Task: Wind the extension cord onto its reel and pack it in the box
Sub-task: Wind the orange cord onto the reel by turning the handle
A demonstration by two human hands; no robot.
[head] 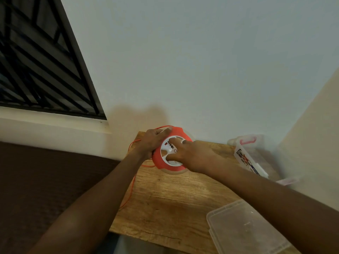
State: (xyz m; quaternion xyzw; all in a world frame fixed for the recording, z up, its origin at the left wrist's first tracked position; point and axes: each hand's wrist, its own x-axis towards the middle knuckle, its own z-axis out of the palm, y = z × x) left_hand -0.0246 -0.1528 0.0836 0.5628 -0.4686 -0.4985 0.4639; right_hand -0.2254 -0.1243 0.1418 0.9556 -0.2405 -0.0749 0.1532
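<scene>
The round orange and white reel point(169, 165) lies flat at the far left of the wooden table point(165, 204), near the wall. My left hand point(151, 141) grips its left rim, thumb up over the orange edge. My right hand point(190, 154) rests on the white hub with fingers in its openings. A thin orange cord point(131, 187) loops out from under the left hand and hangs down over the table's left edge. The clear plastic box point(246, 154) with a red handle stands at the far right, blurred.
A clear plastic lid point(244, 228) lies at the table's near right corner. The wall rises straight behind the table. A barred window point(36, 61) and its sill are at the left, with a dark brown surface point(45, 180) below.
</scene>
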